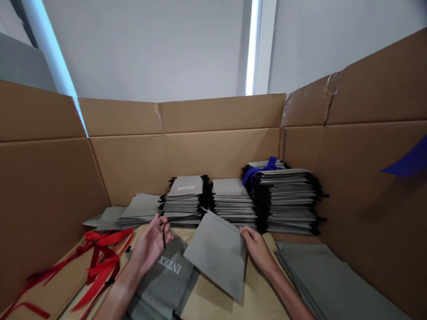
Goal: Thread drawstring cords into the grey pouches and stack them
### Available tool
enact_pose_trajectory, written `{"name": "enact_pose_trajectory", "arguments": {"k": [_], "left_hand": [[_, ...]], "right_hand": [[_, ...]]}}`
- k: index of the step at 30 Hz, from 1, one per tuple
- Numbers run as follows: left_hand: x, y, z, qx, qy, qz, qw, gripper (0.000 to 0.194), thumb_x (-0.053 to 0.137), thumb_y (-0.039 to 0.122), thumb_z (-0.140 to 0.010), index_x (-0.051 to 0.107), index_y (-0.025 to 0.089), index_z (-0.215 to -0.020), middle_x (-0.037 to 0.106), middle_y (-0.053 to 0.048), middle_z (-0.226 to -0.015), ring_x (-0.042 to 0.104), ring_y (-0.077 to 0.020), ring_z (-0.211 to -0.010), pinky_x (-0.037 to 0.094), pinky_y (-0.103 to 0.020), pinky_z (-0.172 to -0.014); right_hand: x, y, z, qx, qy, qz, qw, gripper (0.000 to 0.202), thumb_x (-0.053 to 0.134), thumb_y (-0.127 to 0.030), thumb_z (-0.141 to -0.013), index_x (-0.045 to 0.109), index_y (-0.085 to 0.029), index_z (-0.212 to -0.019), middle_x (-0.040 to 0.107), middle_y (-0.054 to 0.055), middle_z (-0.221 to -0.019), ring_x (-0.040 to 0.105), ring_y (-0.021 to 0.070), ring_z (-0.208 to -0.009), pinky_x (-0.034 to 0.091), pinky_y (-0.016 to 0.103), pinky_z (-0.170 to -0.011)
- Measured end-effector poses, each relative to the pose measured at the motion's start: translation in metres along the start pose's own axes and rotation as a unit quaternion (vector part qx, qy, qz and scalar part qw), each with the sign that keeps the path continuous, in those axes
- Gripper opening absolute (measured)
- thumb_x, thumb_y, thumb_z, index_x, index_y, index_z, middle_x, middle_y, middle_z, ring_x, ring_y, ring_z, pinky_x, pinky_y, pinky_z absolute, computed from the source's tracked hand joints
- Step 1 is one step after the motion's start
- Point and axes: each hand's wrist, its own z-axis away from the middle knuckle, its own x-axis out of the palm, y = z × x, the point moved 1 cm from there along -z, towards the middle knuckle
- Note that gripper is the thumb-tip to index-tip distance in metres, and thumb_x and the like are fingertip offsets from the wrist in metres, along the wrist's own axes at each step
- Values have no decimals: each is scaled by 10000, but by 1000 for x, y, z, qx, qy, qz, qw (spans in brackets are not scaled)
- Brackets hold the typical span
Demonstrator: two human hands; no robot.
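Note:
A plain grey drawstring bag (216, 255) hangs tilted between my hands, above tan paper. My right hand (256, 248) grips its right edge, thumb on the near face. My left hand (152, 243) is closed on the bag's black cord (185, 217), which is drawn out to the left from the bag's top corner and trails a loop below the fingers. Beneath my left hand lies a pile of grey bags (163, 282) printed INTEX, the lettering upside down to me. Right of my right hand rests a stack of larger flat grey pieces (330, 278).
Cardboard walls (220, 151) enclose the left, back and right. Against the back stand an INTEX-topped stack (185, 200), a plain stack (232, 202) and a taller stack (290, 202) with a blue ribbon (263, 171). Red ribbons (103, 255) and more grey bags (140, 206) lie left.

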Motion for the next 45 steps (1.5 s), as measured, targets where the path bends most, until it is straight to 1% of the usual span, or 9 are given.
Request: {"name": "enact_pose_trajectory", "arguments": {"k": [5,10,13,19,21,25,29,34,45], "left_hand": [[-16,22,-4,101,144,84,981,122,676,237,-898,760,176,-961,831,-85,-988,790,-196,-891,653,-323,-876],[-20,16,-9,193,146,5,970,396,815,249,-813,766,210,-1204,760,-101,-1394,760,-227,-1177,614,-273,-943],[-28,10,-13,254,186,-95,944,493,919,401,-782,748,224,-1209,759,-103,-1373,782,-217,-1081,601,-252,-860],[-35,2,-13,263,217,-255,905,650,757,730,-847,762,213,-1239,795,-80,-1106,734,-191,-847,555,-263,-739],[-30,0,-11,265,203,-325,885,628,734,752,-846,805,223,-1177,799,-76,-1057,713,-218,-873,551,-286,-773],[-13,-13,-9,219,90,-425,874,562,709,745,-852,856,247,-1066,815,-104,-1153,714,-294,-1026,557,-365,-912],[-4,-33,-11,166,31,-409,897,615,765,702,-821,804,225,-1208,782,-55,-891,695,-231,-830,545,-324,-795],[1,-47,-10,122,28,-312,942,596,912,678,-667,745,210,-997,758,-39,-799,691,-199,-744,546,-293,-725],[3,-46,-6,134,48,-341,929,535,898,705,-679,852,224,-910,830,-77,-907,735,-225,-826,599,-311,-752]], "right_hand": [[-11,3,-6,17,50,14,999,404,521,-636,-818,545,-264,-660,588,11,-694,544,247,-754,415,322,-705],[-8,4,-6,16,47,11,999,389,536,-621,-802,581,-265,-654,634,21,-706,573,262,-767,434,331,-712],[-5,4,-5,13,29,1,999,389,546,-617,-804,565,-258,-656,622,16,-702,567,251,-769,430,321,-714],[0,-5,1,14,-25,-29,999,385,559,-619,-787,519,-253,-672,558,3,-703,536,228,-766,415,304,-728],[2,-10,5,16,-50,-40,998,372,566,-605,-793,513,-254,-682,563,5,-717,539,230,-776,423,301,-739],[7,-15,12,18,-83,-52,995,368,574,-590,-819,503,-256,-684,560,8,-730,528,230,-792,425,295,-756],[10,-18,15,19,-106,-58,993,377,584,-582,-828,486,-253,-671,517,-3,-713,488,211,-755,397,293,-727],[10,-24,20,22,-112,-65,991,374,589,-559,-864,494,-246,-682,521,-5,-737,483,198,-756,376,286,-707],[7,-22,15,22,-121,-55,991,383,557,-580,-857,462,-245,-696,453,-24,-716,439,183,-729,334,290,-697]]}}
